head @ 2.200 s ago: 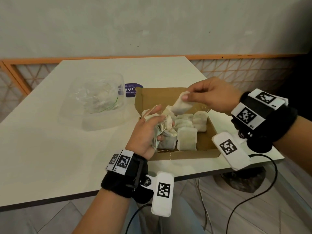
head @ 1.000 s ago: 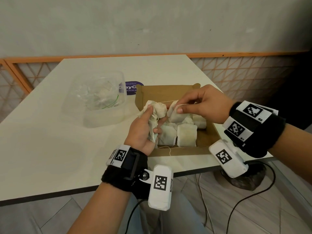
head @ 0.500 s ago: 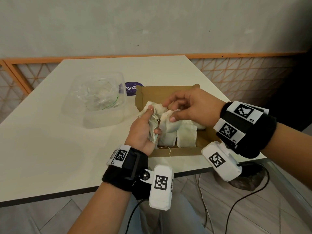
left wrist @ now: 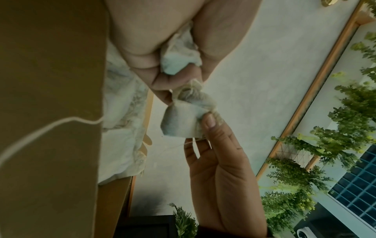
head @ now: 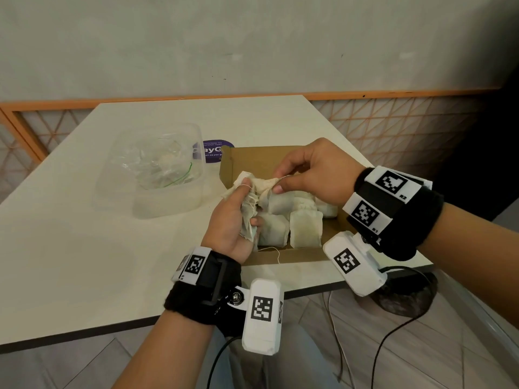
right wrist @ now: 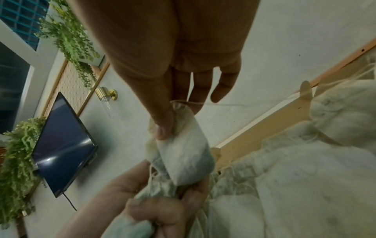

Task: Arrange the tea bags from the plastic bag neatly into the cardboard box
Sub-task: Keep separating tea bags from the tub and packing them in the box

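An open cardboard box [head: 255, 161] sits on the table, with several pale tea bags [head: 304, 228] lined up inside. Over the box's left side my left hand [head: 233, 220] grips a crumpled bunch of tea bags [head: 248, 211] with tangled strings. My right hand [head: 311, 175] pinches one tea bag [head: 268, 183] at the top of that bunch between thumb and forefinger. The left wrist view shows the pinched tea bag [left wrist: 183, 122] hanging between both hands, and the right wrist view shows the same tea bag [right wrist: 183, 154] under my thumb. A clear plastic bag [head: 163, 167] lies crumpled in a clear tub.
The clear plastic tub [head: 157, 203] stands left of the box on the white table [head: 84, 248]. A purple round sticker [head: 216, 151] lies behind the box. The box sits near the table's front right edge. A loose string [head: 273, 252] hangs over the box's front wall.
My right hand set its earlier tea bag down in the box, then moved left to my left hand's bunch and now pinches a bag there. The left hand has kept its grip.
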`<state>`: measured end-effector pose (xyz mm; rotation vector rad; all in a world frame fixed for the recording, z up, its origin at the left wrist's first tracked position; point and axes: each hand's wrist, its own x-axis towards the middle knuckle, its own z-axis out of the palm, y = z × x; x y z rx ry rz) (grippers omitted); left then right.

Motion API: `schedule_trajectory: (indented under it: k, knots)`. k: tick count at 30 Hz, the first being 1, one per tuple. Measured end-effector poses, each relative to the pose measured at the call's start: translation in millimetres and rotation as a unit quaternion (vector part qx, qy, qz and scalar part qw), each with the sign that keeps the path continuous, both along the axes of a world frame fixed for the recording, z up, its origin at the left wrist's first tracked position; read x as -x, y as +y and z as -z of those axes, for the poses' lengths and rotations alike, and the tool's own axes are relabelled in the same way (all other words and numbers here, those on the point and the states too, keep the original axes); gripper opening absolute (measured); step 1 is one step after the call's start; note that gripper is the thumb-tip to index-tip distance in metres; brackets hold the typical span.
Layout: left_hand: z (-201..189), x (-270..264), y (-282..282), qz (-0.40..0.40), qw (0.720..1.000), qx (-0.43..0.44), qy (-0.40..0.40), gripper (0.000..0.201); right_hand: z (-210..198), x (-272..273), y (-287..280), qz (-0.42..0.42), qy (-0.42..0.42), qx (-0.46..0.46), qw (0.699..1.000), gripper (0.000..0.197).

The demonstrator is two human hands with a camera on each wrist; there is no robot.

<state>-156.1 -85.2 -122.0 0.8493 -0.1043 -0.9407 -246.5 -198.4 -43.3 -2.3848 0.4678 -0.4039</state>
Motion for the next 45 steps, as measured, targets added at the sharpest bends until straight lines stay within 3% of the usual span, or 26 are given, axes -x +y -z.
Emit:
schedule_trajectory:
  k: [13,16,20,22,25,30,34,40,45]
  knots:
    - [-0.9,1.7,-0.6,0.002,1.000,0.009,0.003,0.015,21.9,-7.2,6.5,0.006,0.027,-0.017,0.999,0.008]
    - [-3.1,1.9,2.3,0.007,0.998,0.051,0.029,0.016,16.9,-1.0,3.2,0.000,0.030,-0.026,0.999,0.010]
    - [-0.6,0.5,4.7,-0.027,0.995,0.088,0.043,0.013,4.2,12.3,-11.4,-0.001,0.052,0.010,0.999,0.011]
    - [2.3,-0.5,3.4,-0.062,0.991,0.107,0.049,0.023,-2.7,18.0,-18.2,-0.001,0.072,0.039,0.997,0.011]
    - [2.5,-0.5,1.6,-0.076,0.993,0.090,0.006,0.039,-10.2,21.7,-24.4,-0.007,0.105,0.058,0.993,0.011]
    - [-2.1,3.7,1.0,-0.021,0.998,0.034,-0.052,0.009,-14.9,17.4,-22.0,-0.037,0.131,0.089,0.987,0.011]
    - [3.1,7.5,-3.9,0.044,0.979,-0.040,-0.195,0.032,-14.0,7.4,-12.2,-0.080,0.143,0.093,0.982,0.011]
    - [-0.1,8.1,-1.5,0.032,0.988,-0.036,-0.147,0.007,-12.2,2.6,-14.9,-0.078,0.121,0.085,0.986,0.009]
    - [2.0,12.5,-4.7,0.049,0.970,-0.076,-0.224,0.007,-15.5,6.7,-12.0,-0.085,0.145,0.097,0.981,0.013]
